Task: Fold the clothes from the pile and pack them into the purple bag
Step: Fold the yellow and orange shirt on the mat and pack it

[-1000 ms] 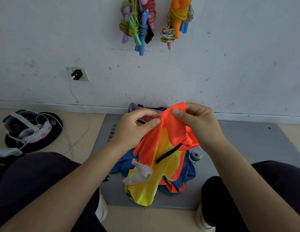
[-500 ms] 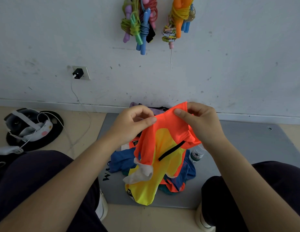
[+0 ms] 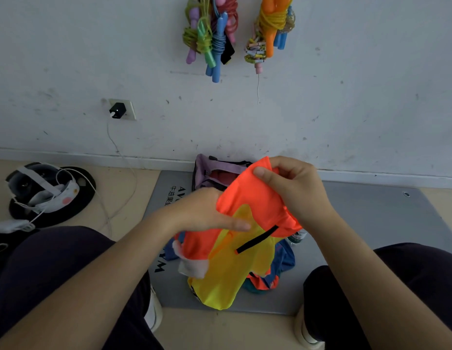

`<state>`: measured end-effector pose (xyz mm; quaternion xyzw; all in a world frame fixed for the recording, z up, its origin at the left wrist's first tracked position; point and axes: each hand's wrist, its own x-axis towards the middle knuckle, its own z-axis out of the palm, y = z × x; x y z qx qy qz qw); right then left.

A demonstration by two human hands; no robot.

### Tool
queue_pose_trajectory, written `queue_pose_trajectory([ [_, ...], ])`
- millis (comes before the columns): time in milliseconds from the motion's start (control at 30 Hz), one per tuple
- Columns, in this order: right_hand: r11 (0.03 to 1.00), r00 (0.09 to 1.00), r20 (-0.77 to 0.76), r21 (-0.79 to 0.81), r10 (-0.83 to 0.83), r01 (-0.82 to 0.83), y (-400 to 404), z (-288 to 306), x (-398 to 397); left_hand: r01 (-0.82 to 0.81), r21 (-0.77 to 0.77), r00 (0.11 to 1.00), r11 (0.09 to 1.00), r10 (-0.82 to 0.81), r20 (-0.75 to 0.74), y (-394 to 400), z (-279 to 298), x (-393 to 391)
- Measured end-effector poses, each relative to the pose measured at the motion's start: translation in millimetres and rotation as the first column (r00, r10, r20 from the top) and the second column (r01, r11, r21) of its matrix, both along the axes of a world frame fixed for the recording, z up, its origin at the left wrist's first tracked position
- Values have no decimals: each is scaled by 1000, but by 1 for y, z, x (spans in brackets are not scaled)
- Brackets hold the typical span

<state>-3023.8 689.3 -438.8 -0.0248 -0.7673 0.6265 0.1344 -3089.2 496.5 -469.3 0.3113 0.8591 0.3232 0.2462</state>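
While half hidden by the garment point(image 3: 245, 248), left hand point(image 3: 204, 213) flat, right hand point(image 3: 295, 190) pinching.

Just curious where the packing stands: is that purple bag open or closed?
Open. The bag gapes by the wall, with red cloth showing inside its mouth.

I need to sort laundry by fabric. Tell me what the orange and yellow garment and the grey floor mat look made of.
Orange and yellow garment: probably thin synthetic sports fabric; smooth, faintly shiny, and the yellow part lets light through. Grey floor mat: likely foam or rubber; flat matt surface, printed lettering, rounded corner with a metal eyelet. Neither is certain from looks alone.
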Motion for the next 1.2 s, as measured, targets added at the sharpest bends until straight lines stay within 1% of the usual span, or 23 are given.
queue_pose_trajectory([
  [33, 999, 999, 4, -15, 43, -42, -4, -1, 1, -1, 3, 1000, 1000, 1, 21, 4, -5, 5],
  [100, 994, 994, 10, -18, 108, -108, -11, -3, 2, -19, 129, 997, 991, 9, 78, 12, -11, 13],
  [133, 992, 991, 16, -7, 130, -130, -12, -5, 2, -5, 183, 994, 983, -16, 109, 15, -12, 16],
  [167, 989, 989, 23, -4, 146, -146, -11, -6, 1, 23, 202, 990, 979, -50, 129, 17, -11, 18],
  [267, 979, 978, 47, -12, 205, -205, -4, -7, 0, 114, 174, 980, 978, -140, 143, 22, -11, 22],
  [333, 971, 968, 65, -17, 241, -240, 1, -7, 0, 99, 235, 982, 967, -133, 132, 20, -11, 21],
  [367, 976, 974, 61, -28, 218, -217, 4, -8, -2, 37, 320, 983, 947, -92, 159, 18, -9, 19],
  [400, 987, 986, 53, -40, 158, -156, 9, -8, -4, -67, 423, 976, 903, -30, 218, 16, -5, 17],
  [467, 997, 998, 54, -73, 22, -18, 17, -7, -7, -330, 567, 912, 755, 101, 397, 9, 5, 11],
  [500, 994, 998, 61, -104, 26, -19, 22, -7, -8, -432, 604, 865, 670, 117, 488, 6, 9, 8],
  [533, 984, 992, 66, -148, 110, -100, 26, -8, -8, -494, 629, 824, 600, 93, 559, 4, 13, 5],
  [567, 952, 966, 76, -203, 248, -229, 26, -11, -8, -528, 644, 795, 554, 55, 605, 1, 16, 2],
  [600, 901, 919, 91, -253, 385, -352, 23, -14, -5, -546, 650, 774, 528, 21, 633, 0, 18, 1],
  [633, 862, 875, 121, -280, 469, -423, 19, -16, -2, -557, 651, 761, 517, 3, 649, -1, 21, 1],
  [667, 852, 857, 158, -292, 491, -435, 15, -17, -1, -569, 645, 753, 510, 7, 658, -2, 22, 1],
  [733, 878, 876, 205, -306, 437, -367, 13, -16, -3, -600, 631, 742, 492, 47, 669, -2, 23, 0],
  [833, 864, 877, 258, -419, 407, -278, 22, -12, -4, -588, 658, 769, 471, 75, 634, -5, 21, -5],
  [933, 863, 868, 266, -412, 420, -291, 26, -9, -1, -542, 697, 806, 470, 54, 590, -10, 17, -10],
  [1000, 890, 914, 230, -396, 336, -228, 27, -8, -2, -500, 699, 845, 511, 111, 523, -13, 13, -13],
  [1033, 903, 939, 197, -385, 281, -189, 29, -7, -2, -478, 680, 867, 556, 172, 468, -16, 12, -16],
  [1100, 942, 979, 135, -319, 155, -105, 35, -5, -4, -469, 596, 883, 652, 326, 338, -24, 9, -23],
  [1167, 989, 996, 91, -146, -10, 24, 46, -4, -5, -491, 490, 866, 720, 467, 182, -34, 6, -34],
  [1200, 996, 994, 64, -31, -84, 86, 52, -4, -6, -480, 445, 862, 756, 500, 81, -39, 3, -40],
])
